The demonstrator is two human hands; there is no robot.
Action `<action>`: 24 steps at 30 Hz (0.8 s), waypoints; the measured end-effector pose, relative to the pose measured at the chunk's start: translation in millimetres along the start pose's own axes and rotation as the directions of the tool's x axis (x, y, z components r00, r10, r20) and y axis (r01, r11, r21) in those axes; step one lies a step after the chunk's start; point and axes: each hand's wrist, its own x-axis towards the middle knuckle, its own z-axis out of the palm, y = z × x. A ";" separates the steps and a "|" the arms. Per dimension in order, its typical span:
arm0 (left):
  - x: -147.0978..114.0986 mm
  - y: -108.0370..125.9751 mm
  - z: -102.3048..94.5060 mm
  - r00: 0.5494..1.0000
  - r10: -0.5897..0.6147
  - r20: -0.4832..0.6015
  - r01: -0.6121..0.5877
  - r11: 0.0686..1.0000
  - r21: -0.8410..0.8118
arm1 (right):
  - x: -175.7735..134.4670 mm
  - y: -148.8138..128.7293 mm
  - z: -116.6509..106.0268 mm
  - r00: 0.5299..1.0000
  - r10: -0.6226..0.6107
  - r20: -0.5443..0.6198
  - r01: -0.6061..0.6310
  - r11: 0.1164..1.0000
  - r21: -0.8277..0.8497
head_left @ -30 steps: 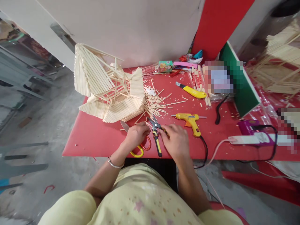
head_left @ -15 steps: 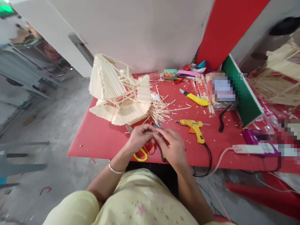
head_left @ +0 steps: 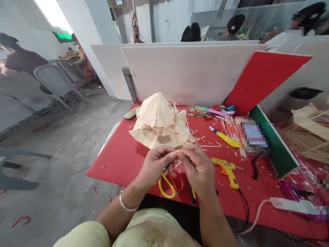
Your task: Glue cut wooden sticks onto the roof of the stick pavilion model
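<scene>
While room opens leftward to the table edge (head_left: 113, 145), left hand (head_left: 155, 166) and right hand (head_left: 199, 168) meet, grips unclear.

Grey plastic chair (head_left: 52, 81); red panel (head_left: 269, 79)

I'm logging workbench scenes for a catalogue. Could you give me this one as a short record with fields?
Hands: left hand and right hand brought together, fingers bent
Held: cannot tell; anything between the fingers is too small
Wrist: bracelet on the left
Surface: red table
Beyond the hands: model of wooden sticks
Near edge: scissors with yellow and red handles, partly hidden
To the right: yellow glue gun; yellow knife farther back
</scene>
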 end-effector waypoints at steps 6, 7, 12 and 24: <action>2.3 21.8 -19.0 0.999 -0.029 0.032 0.034 0.984 -0.173 | 17.7 -19.5 24.3 1.000 0.020 -0.003 -0.020 1.000 -0.001; 2.8 23.8 -22.2 0.999 -0.024 0.027 0.029 0.981 -0.194 | 20.1 -21.7 27.8 1.000 0.029 -0.006 -0.029 1.000 0.001; 5.2 29.3 -36.3 1.000 -0.006 0.001 0.006 0.972 -0.237 | 28.7 -27.7 40.9 0.998 0.056 -0.010 -0.056 0.998 0.006; 7.7 32.2 -41.7 0.999 0.021 -0.026 -0.026 0.978 -0.205 | 34.7 -26.7 50.7 0.983 0.182 0.000 -0.182 0.981 0.062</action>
